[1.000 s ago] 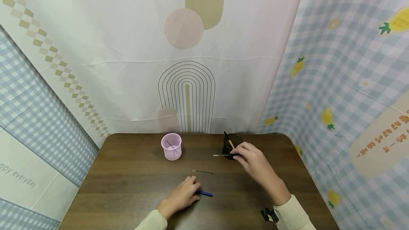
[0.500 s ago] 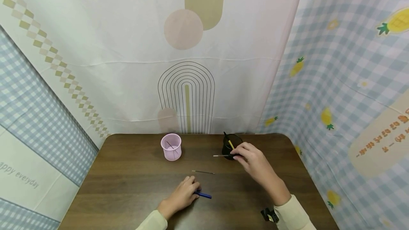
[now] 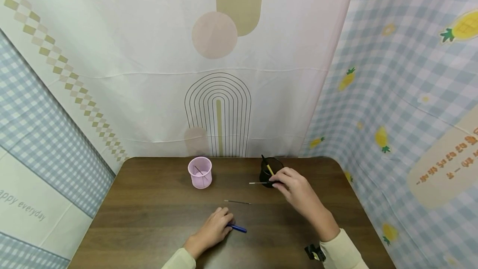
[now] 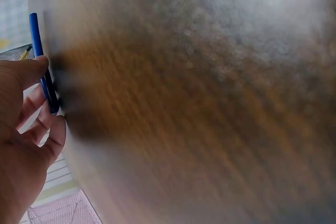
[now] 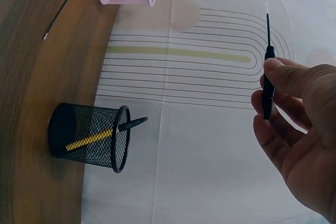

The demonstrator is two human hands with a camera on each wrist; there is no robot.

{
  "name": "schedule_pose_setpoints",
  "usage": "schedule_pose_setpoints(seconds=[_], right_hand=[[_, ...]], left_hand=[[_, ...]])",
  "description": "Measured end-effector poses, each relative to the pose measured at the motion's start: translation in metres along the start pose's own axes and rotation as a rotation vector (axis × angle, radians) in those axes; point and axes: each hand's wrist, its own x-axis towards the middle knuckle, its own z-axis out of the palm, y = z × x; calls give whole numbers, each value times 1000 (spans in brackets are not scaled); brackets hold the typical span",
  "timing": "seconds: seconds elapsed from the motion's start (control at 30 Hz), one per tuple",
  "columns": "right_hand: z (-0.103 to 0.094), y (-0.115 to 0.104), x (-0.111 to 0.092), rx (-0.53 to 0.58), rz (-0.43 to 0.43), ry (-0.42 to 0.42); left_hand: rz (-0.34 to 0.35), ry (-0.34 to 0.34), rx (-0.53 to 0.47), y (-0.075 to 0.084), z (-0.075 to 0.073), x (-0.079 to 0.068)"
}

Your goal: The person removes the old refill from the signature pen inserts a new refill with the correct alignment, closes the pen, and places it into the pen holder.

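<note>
At the near part of the wooden tabletop (image 3: 149, 211), the left grip (image 3: 214, 226) pinches a blue tube (image 3: 239, 228); beyond it lies a thin dark stick (image 3: 237, 201). Farther right, the right grip (image 3: 295, 186) pinches a slim black pen (image 5: 268, 95) near a black mesh cup (image 3: 263, 176), where a yellow-and-black pen (image 3: 270, 169) leans. A pink cup (image 3: 206, 180) holds a thin rod (image 3: 198, 169), and behind hangs a printed curtain (image 3: 157, 103) between blue-checked cloths (image 3: 396, 78).

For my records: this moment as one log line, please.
left hand: holds blue pen barrel | right hand: holds black pen section, refill exposed | black mesh cup: yellow-black pen
</note>
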Motion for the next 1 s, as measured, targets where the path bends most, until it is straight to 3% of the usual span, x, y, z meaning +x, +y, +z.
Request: schedule_pose_setpoints(seconds=[0.27, 0.53, 1.0], right_hand=[[-1, -1, 0, -12, 8, -16], [-3, -2, 0, -15, 19, -17], [-5, 1, 0, -28, 4, -1]], left_hand=[[56, 115, -1, -3, 1, -1], [52, 179, 13, -6, -3, 4], [20, 258, 0, -14, -29, 17]])
